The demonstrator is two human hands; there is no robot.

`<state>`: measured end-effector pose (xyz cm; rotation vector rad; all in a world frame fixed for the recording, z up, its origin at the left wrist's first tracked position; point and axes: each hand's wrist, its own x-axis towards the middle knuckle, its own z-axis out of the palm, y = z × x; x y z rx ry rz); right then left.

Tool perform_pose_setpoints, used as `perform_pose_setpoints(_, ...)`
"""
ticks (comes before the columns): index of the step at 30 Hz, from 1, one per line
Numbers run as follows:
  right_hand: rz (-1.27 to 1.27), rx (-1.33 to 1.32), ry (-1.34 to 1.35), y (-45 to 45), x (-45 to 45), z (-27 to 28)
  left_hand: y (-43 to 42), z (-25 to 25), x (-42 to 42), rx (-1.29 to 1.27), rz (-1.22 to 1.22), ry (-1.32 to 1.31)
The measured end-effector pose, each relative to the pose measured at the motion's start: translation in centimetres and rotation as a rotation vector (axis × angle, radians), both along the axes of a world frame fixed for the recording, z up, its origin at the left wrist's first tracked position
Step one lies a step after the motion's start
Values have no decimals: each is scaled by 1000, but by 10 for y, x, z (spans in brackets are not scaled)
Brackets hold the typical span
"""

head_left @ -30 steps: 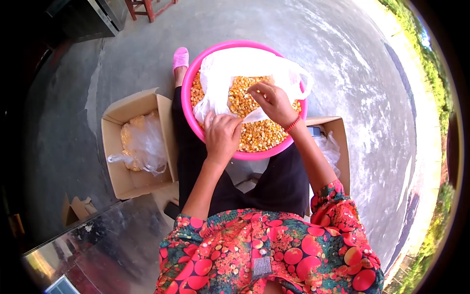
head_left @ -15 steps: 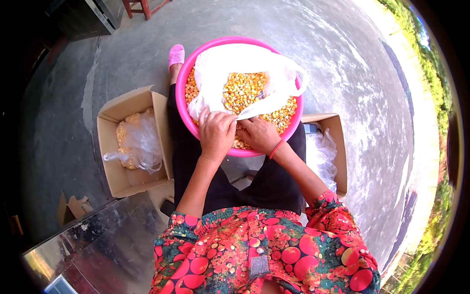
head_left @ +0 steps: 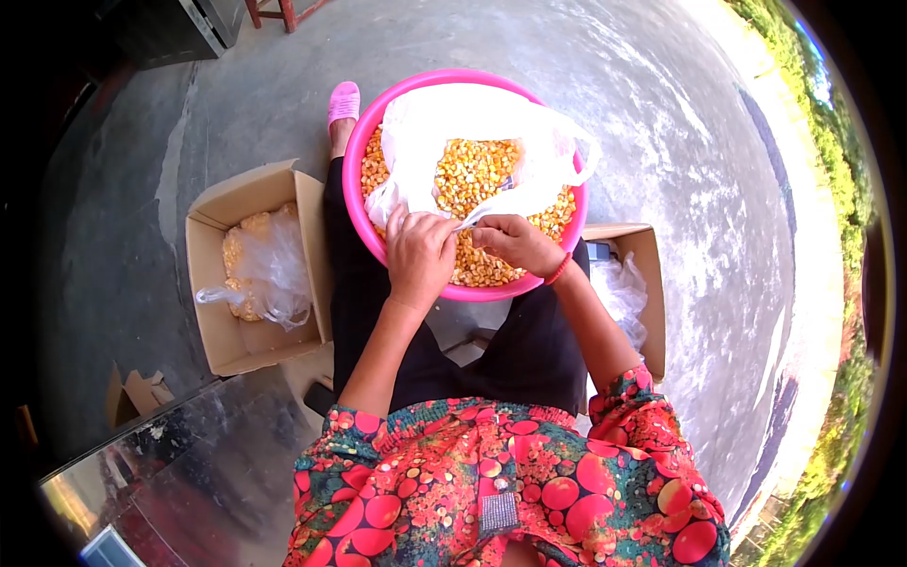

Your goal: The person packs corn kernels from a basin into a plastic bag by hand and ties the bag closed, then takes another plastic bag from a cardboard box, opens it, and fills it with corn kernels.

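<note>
A pink basin (head_left: 351, 189) full of yellow corn kernels (head_left: 487, 267) rests at my lap. Inside it lies a white plastic bag (head_left: 406, 142), its mouth spread open around more kernels. My left hand (head_left: 419, 253) is closed on the bag's near edge at the basin's front left. Just to its right, my right hand (head_left: 518, 243), with a red band at the wrist, has its fingers curled together over the kernels beside the bag's edge. What its fingertips hold, if anything, is too small to tell.
Left of my legs stands a cardboard box (head_left: 210, 274) with a clear bag of kernels (head_left: 269, 269). Another box (head_left: 652, 283) with plastic bags is at the right. A shiny tabletop (head_left: 217, 472) is at lower left, a red stool (head_left: 286, 13) at the top.
My right hand came down from above the kernels to the bag's near edge, then shifted slightly up and right. My left hand stays on the bag.
</note>
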<state>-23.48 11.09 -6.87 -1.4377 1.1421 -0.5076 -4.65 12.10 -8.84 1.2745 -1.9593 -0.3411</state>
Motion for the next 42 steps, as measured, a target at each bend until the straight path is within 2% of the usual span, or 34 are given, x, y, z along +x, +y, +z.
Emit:
perform_pose_setpoints(2,-47,109,-156,-4,3,24,0,-1,1,-2,-12,-7)
perform_pose_setpoints(4,-59,22,-120,-12,9,51,1,1,1,3,-9,-1)
perform_pose_setpoints(6,-111,-154,-25,-25,13,64,1,1,0,7,-8,4)
perform_pose_setpoints(10,-320,-587,125,-63,20,51,0,0,1,8,-14,20)
perform_pose_setpoints(13,-314,-695,220,-74,19,34,0,0,1,6,-14,25)
perform_pose_setpoints(15,-203,-1010,399,-74,17,27,0,0,1,9,-14,27)
perform_pose_setpoints(18,-200,-1132,511,-58,17,34,0,0,1,21,-13,34)
perform_pose_setpoints(19,-176,-843,419,-45,18,41,0,0,1,18,-16,34)
perform_pose_setpoints(20,-176,-840,422,-33,19,45,0,0,1,13,-21,34)
perform_pose_setpoints(22,27,-496,266,-13,22,50,0,2,1,24,-23,11)
perform_pose_setpoints(24,178,-634,251,-2,21,33,0,2,2,35,-21,-15)
perform_pose_setpoints(25,193,-614,271,4,21,26,1,1,2,37,-25,-22)
perform_pose_setpoints(28,184,-761,428,9,19,5,0,-2,1,33,-21,-21)
perform_pose_setpoints(30,188,-806,446,9,20,-8,-1,-2,0,24,-15,-14)
perform_pose_setpoints(32,151,-977,466,11,24,-19,0,-2,0,34,-9,-30)
perform_pose_setpoints(36,165,-732,517,19,26,-23,0,-1,0,39,-13,-30)
perform_pose_setpoints(42,187,-612,584,16,27,-25,0,0,0,42,-14,-26)
